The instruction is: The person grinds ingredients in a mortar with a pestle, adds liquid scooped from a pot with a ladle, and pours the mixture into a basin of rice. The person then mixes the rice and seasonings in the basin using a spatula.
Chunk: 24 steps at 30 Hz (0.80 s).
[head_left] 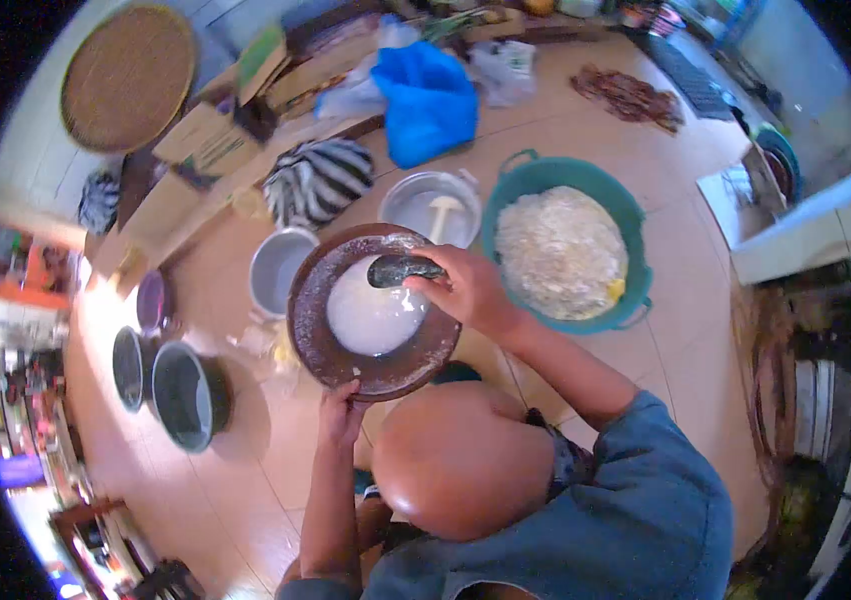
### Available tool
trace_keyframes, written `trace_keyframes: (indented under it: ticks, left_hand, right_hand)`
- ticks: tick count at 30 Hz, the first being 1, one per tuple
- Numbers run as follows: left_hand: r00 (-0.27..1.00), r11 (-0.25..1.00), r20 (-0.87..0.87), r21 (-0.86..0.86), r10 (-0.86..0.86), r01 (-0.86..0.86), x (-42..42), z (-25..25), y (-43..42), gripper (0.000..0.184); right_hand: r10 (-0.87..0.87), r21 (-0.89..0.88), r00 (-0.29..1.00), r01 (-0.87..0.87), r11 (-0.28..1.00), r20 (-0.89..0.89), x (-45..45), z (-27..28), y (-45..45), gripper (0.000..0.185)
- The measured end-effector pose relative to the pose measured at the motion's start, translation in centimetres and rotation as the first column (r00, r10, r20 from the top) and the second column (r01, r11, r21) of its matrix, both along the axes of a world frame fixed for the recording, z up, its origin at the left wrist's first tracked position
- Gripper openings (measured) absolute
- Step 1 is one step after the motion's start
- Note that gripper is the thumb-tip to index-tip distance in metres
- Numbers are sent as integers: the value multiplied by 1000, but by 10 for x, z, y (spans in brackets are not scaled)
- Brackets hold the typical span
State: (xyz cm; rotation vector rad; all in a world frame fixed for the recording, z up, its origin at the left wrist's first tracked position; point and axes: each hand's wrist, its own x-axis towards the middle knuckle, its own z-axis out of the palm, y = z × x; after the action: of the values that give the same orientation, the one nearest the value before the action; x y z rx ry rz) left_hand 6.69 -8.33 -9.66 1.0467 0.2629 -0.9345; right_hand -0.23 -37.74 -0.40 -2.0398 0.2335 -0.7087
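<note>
A wide brown mortar bowl [320, 350] is tilted in front of me, with milky white liquid [365, 315] pooled inside. My left hand [341, 412] grips its near rim, the thumb over the edge and the other fingers mostly hidden beneath. Over the far right side of the bowl, my right hand [465, 288] is closed around a dark, curved pestle [397, 270]. The pestle's rounded end is above or at the edge of the white liquid; I cannot tell whether it touches. Just right of the bowl stands a green basin [635, 230] filled with a whitish, flaky mass [560, 255].
Behind the bowl is a metal pot [400, 205] with a pale spatula [442, 215]. Another metal pot [280, 265] and dark basins [185, 400] stand left on the tiled floor. A blue plastic bag [430, 105] and striped cloth [320, 180] lie farther back.
</note>
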Motion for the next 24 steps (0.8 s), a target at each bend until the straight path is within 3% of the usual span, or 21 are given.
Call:
trace_keyframes:
  ticks: [3,6,9,12,14,18,21,24]
  left_hand:
    - [996,996,2,-28,-86,86,2,15,-48,34]
    - [979,979,-14,24,-201,201,4,23,-87,33]
    - [943,937,44,137,-330,322,3,37,-127,33]
    - [930,930,-57,33,-364,366,2,32,-160,31]
    - [908,907,-28,50,-417,418,5,29,-177,31]
    - [860,856,14,113,-510,505,11,26,-213,38]
    - [824,831,168,257,-541,493,28,0,-235,28]
    - [788,778,125,308,-603,547,29,34,-264,27]
  right_hand:
    - [-171,75,985,168,983,38,-28,3,-24,40]
    - [-291,244,956,291,925,-36,-61,9,-50,38]
    - [-475,110,879,477,872,-47,-92,12,-81,38]
    - [-592,23,804,593,805,-47,-127,9,-108,38]
    - [-645,45,761,648,760,-71,-149,-1,-123,37]
    - [-717,27,672,733,680,-185,-180,-6,-138,36]
    - [-743,35,643,760,649,-186,-194,-23,-142,36]
    - [-755,20,630,770,637,-183,-201,-35,-142,32]
